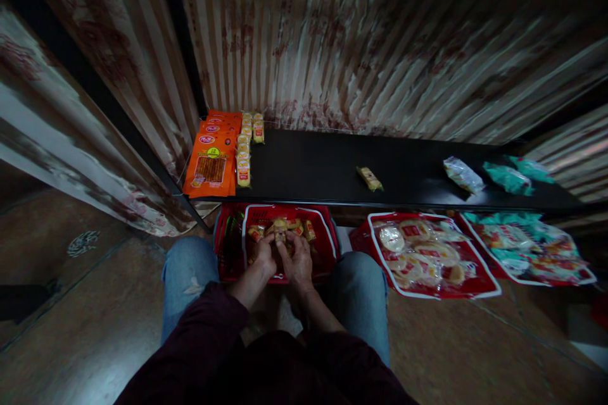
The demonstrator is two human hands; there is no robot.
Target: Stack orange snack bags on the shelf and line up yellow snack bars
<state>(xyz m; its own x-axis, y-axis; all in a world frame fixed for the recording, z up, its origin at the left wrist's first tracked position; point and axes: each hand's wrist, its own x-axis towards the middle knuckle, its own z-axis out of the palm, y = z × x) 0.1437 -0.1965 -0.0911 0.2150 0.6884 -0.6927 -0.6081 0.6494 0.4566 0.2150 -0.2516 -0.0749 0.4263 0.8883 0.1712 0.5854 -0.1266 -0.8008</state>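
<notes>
Both my hands meet over a red basket (327, 228) between my knees, which holds several small yellow-wrapped snack packs (310, 230). My left hand (263, 258) and my right hand (297, 259) have their fingers closed around one small yellow snack pack (280, 228), held just above the others. On the black shelf (304, 161) ahead, more yellow packs (244, 164) line up in a row beside overlapping orange snack bags (212, 155). A single yellow pack (369, 178) lies tilted near the shelf's front edge.
Right of my knee stands a red basket (370, 247) of round wrapped snacks. Farther right is another basket (591, 278) of green and white packets. A white packet (463, 175) and green packets (508, 178) lie on the shelf's right end. A dark post (180, 31) rises at the left.
</notes>
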